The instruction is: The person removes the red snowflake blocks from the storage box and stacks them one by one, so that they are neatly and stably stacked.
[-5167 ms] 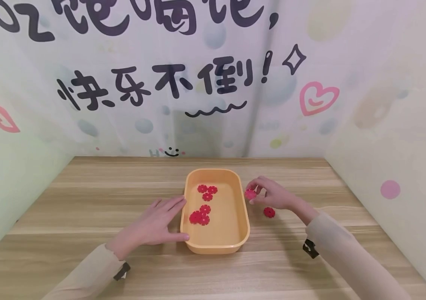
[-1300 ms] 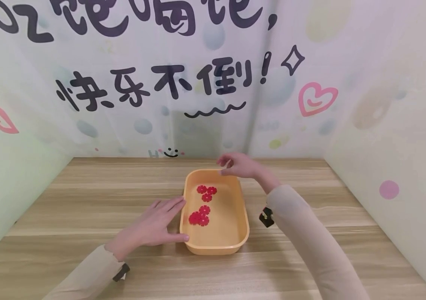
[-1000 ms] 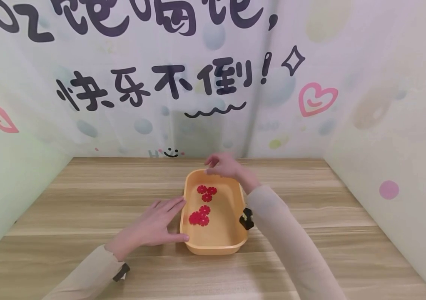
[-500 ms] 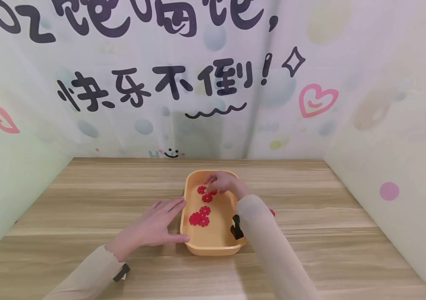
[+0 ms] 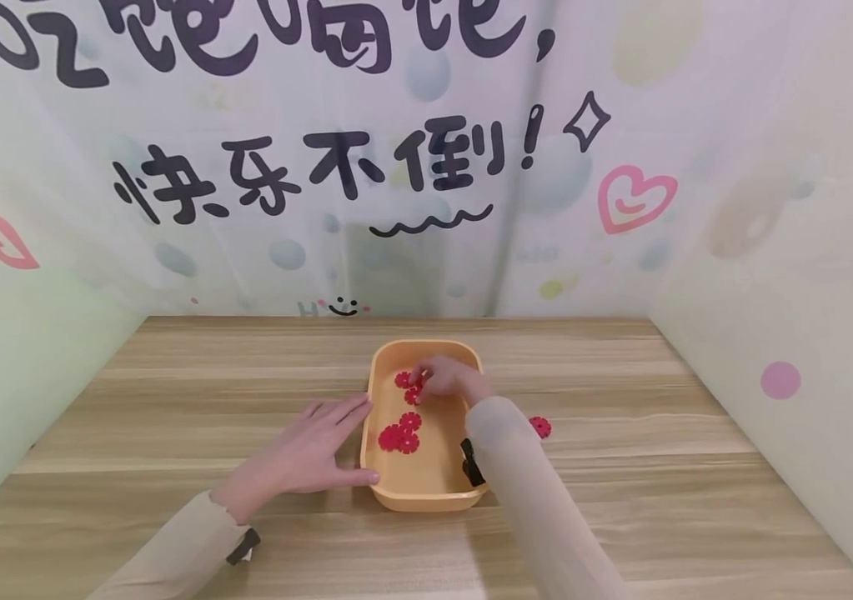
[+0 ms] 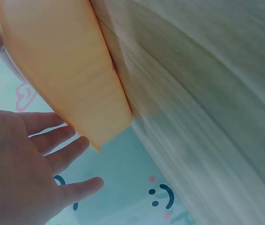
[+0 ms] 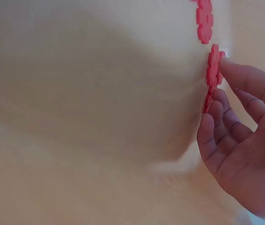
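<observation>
A pale orange plastic tray sits on the table with red snowflake discs, toothed flower-shaped plastic pieces, inside. My left hand rests against the tray's left rim, fingers spread and thumb near the front corner. In the left wrist view, the straight fingertips of my left hand touch the tray's side. My right hand reaches into the tray's far half. The right wrist view shows my right hand with thumb and curled fingers pinching a red snowflake disc in the back cluster, which they partly hide.
Nearer the front of the tray lies another cluster of red snowflake discs. On the wooden table right of the tray is a red snowflake disc, partly behind the right sleeve. A printed curtain hangs behind the table.
My right hand, holding a disc right of the tray at first, has come over the far rim without one and down into the tray onto the back cluster. My left hand has stayed put.
</observation>
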A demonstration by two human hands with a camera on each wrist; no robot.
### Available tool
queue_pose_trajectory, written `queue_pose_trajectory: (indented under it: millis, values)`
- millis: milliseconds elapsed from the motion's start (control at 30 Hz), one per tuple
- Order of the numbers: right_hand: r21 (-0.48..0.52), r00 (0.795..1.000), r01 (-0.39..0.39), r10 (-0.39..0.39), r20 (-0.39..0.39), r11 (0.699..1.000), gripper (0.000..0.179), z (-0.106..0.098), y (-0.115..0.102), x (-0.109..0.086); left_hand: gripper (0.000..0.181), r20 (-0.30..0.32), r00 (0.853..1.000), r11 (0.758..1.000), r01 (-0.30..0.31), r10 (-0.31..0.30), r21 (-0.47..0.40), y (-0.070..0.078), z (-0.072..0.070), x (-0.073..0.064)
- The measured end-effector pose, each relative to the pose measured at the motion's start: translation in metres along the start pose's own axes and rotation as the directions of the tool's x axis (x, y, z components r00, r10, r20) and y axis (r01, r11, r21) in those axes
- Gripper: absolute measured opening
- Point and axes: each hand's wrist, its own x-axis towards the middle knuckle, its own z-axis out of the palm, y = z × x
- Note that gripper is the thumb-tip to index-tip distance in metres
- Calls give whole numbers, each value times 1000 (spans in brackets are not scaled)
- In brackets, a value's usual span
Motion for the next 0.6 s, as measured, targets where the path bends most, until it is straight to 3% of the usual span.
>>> queue_pose_trajectory:
  millis: [267,600]
  values:
    - [-13,998,-67,67,20,998,27,6,-1,-2,93,-9,1000,1000,-13,13,22,-1,1,0]
    - [-73,999,-30,32,19,997,30,8,-4,2,93,-9,1000,1000,-12,12,13,0,1,0]
